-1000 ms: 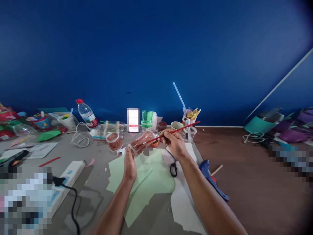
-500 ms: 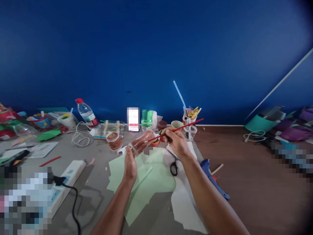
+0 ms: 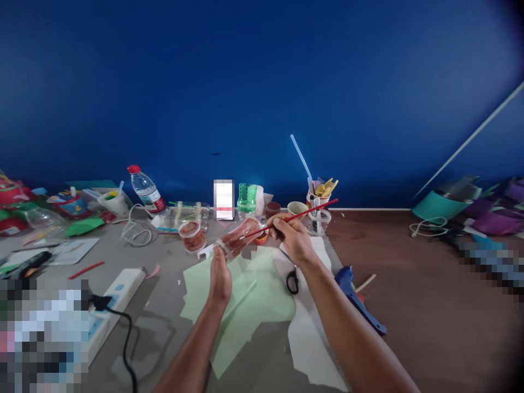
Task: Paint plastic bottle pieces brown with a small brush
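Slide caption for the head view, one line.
The right hand holds a slim red brush across a red-brown translucent container held in the left hand, above pale green paper.

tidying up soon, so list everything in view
Bottle piece: 1, brown and clear, centre
Tub: 1, brown, left of it
Paintbrush: 1, red, centre
Water bottle: 1, clear, back left
Phone: 1, white screen, back centre
Cut bottle: 1, green, right of phone
Utensil cup: 1, white, back right
Scissors: 1, black, right of centre
Paper: uncounted, green and white, foreground
Glue gun: 1, blue, right
Power strip: 1, white, left
Container: 1, teal, far right
Table: 1, grey, beneath
Wall: 1, blue, behind
Blurred clutter: uncounted, mixed, edges
Left hand: 1, bare, holding bottle piece
Right hand: 1, bare, holding paintbrush
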